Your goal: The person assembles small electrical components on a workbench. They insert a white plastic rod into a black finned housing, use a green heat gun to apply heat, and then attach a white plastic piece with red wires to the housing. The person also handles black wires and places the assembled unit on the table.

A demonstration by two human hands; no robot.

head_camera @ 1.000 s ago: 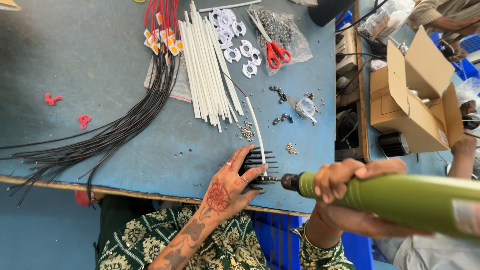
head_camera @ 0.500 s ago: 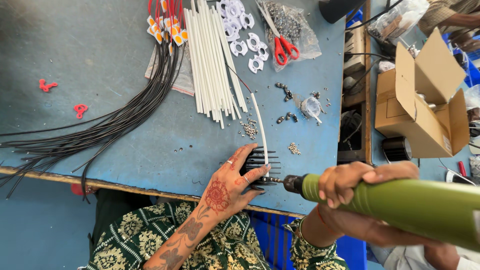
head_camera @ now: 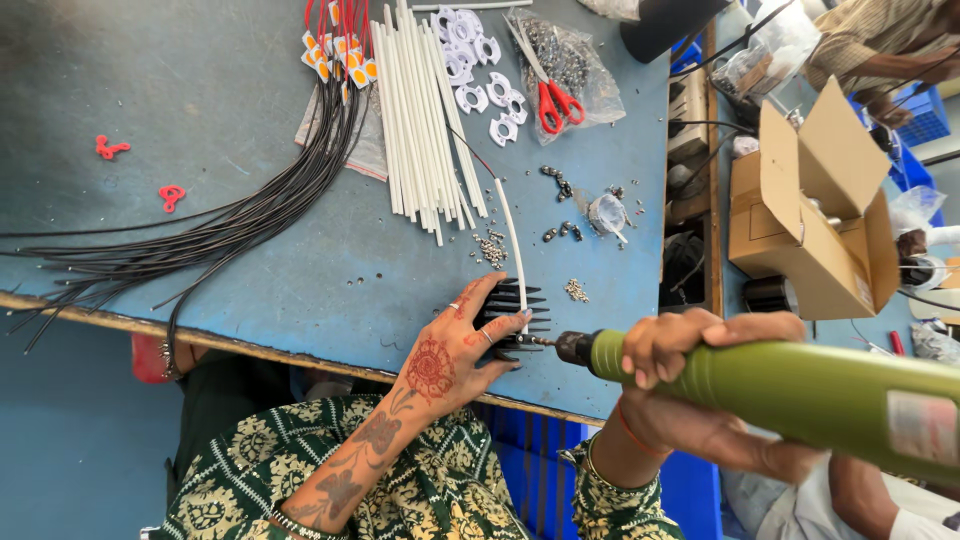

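My left hand presses down on a black finned part near the front edge of the blue table. A white tube runs from that part toward the back. My right hand grips a green electric screwdriver, held level, with its bit against the right side of the finned part. Small loose screws lie just beyond the part.
A bundle of white tubes, a fan of black wires, white plastic rings, red scissors on a bag of screws and two red clips lie on the table. An open cardboard box stands right. Another person's arm shows top right.
The screwdriver bit has stayed against the finned part while my view shifted slightly. My left hand keeps holding the part in the same spot.
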